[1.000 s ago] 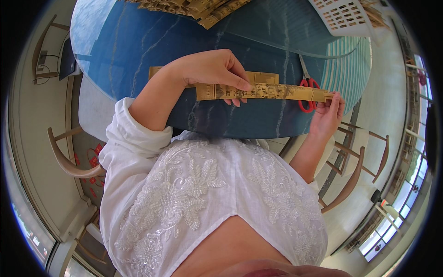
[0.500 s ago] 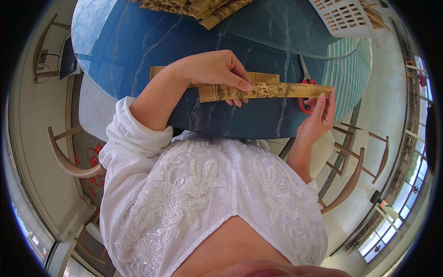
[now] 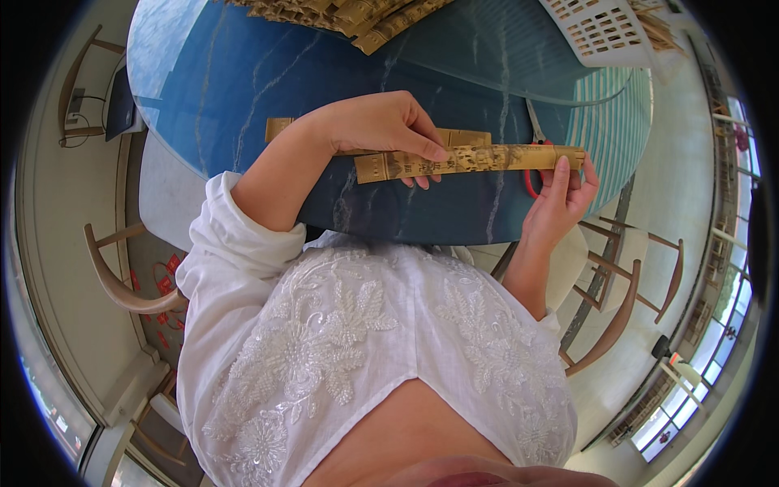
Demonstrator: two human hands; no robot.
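1. Sunlit and ringed by wooden chairs and tall windows, a dining room is framing a blue marbled table that is filling the upper half of the view.
2. Stacked bamboo slats are lying at the table's far edge, and a white plastic basket is sitting at the far right corner.
3. Held level just over the near edge, a long tan strip covered in dark markings is spanning the gap between both hands; a second strip is lying flat on the table just behind it.
4. Red-handled scissors are resting on the table behind the strip's right end, partly hidden by it.
5. Curled over the strip's left half, the left hand is pinching it between thumb and fingertips.
6. Half open, the right hand is bracing the strip's right end from below, fingers upright against it.
7. Judging by the pose, the strip is being lined up or inspected; any next move looks to call for a steady two-handed hold that is keeping it level.
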